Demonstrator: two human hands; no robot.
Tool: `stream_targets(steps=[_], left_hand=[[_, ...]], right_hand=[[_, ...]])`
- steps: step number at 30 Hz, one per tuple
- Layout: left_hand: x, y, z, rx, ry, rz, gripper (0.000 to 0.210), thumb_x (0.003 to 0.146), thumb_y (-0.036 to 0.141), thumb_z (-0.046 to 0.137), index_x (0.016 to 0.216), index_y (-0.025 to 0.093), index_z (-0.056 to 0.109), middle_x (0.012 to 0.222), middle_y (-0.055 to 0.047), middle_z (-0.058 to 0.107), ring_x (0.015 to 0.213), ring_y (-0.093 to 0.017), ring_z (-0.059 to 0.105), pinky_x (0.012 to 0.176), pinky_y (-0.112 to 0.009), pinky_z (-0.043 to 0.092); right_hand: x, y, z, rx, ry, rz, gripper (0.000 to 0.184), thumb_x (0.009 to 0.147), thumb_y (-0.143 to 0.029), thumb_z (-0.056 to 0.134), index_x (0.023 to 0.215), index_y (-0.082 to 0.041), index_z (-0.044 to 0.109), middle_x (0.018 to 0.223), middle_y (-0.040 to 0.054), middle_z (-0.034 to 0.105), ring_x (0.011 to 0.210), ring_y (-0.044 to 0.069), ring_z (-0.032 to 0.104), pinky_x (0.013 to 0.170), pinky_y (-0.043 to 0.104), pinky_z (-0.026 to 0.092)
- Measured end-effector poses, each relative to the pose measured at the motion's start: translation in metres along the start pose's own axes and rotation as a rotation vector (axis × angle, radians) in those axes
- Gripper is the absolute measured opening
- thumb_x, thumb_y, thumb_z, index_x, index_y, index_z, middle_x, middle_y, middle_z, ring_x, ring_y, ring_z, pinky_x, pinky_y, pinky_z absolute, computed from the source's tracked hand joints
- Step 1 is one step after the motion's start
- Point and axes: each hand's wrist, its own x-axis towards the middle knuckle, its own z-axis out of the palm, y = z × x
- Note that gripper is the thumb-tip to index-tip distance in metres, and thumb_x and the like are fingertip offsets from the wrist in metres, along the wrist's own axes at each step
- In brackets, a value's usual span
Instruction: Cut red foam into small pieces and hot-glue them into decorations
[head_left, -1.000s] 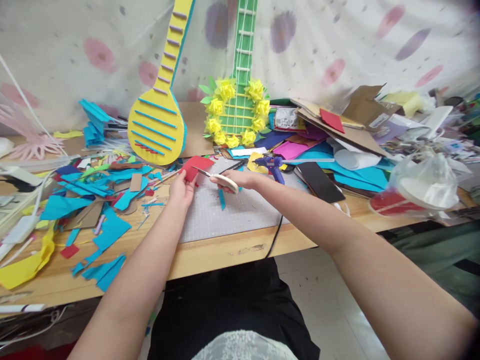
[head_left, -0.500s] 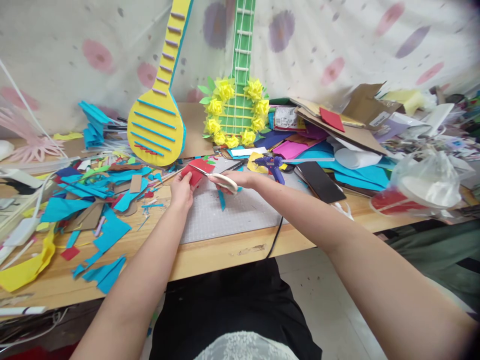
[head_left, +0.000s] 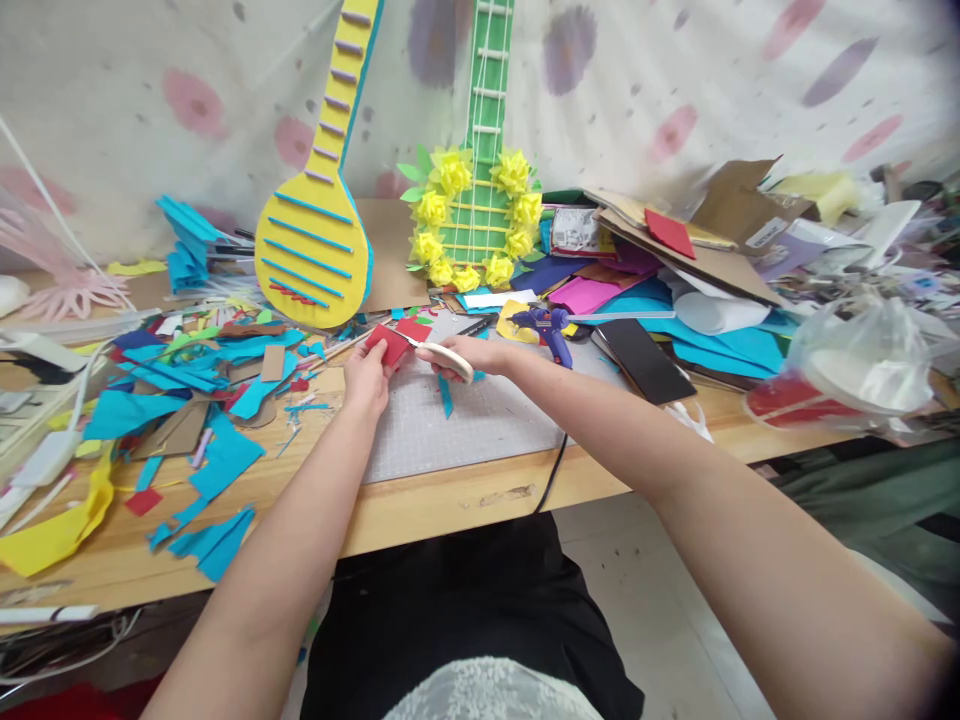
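My left hand [head_left: 366, 378] is closed on a piece of red paper [head_left: 388, 346], pinching its near left edge above the grey cutting mat [head_left: 420, 440]. My right hand [head_left: 469, 358] grips a pair of scissors with cream handles [head_left: 452, 364]. Their blades reach into the red paper from the right, and a slit parts it there. Behind my hands a yellow paper lute with blue strips [head_left: 315, 250] leans against the curtain. Beside it stands a green paper instrument [head_left: 487, 140] ringed with yellow paper flowers [head_left: 453, 172].
Blue, brown and red scraps [head_left: 225, 455] cover the table's left side. A purple glue gun [head_left: 551, 330], a black phone [head_left: 645, 360] and a plastic-wrapped tub [head_left: 832, 385] lie to the right. Stacked paper and cardboard [head_left: 720, 350] fill the back right.
The scissors have cut into the red paper, and a gap now shows between its two parts. Both hands stay nearly in place; the view has shifted slightly.
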Motion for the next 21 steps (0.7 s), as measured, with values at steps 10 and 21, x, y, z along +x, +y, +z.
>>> stream_targets(steps=[10, 21], left_hand=[[0.014, 0.021, -0.012, 0.003, 0.079, 0.161, 0.011, 0.076, 0.007, 0.053, 0.072, 0.017, 0.049, 0.064, 0.004, 0.059, 0.058, -0.007, 0.059, 0.068, -0.026, 0.055], [0.035, 0.017, -0.034, 0.288, 0.114, 0.53, 0.016, 0.073, 0.011, 0.063, 0.08, 0.016, 0.05, 0.073, 0.003, 0.06, 0.073, -0.01, 0.059, 0.076, -0.026, 0.045]], right_hand=[[-0.02, 0.003, -0.021, -0.949, 0.473, 0.257, 0.045, 0.08, -0.054, 0.045, 0.089, -0.014, 0.063, 0.092, 0.0153, 0.065, 0.088, 0.026, 0.061, 0.072, 0.032, 0.044], [-0.03, 0.027, -0.022, -0.985, 0.629, 0.414, 0.041, 0.077, -0.042, 0.056, 0.101, -0.009, 0.06, 0.098, 0.0218, 0.064, 0.092, 0.031, 0.061, 0.074, 0.039, 0.046]])
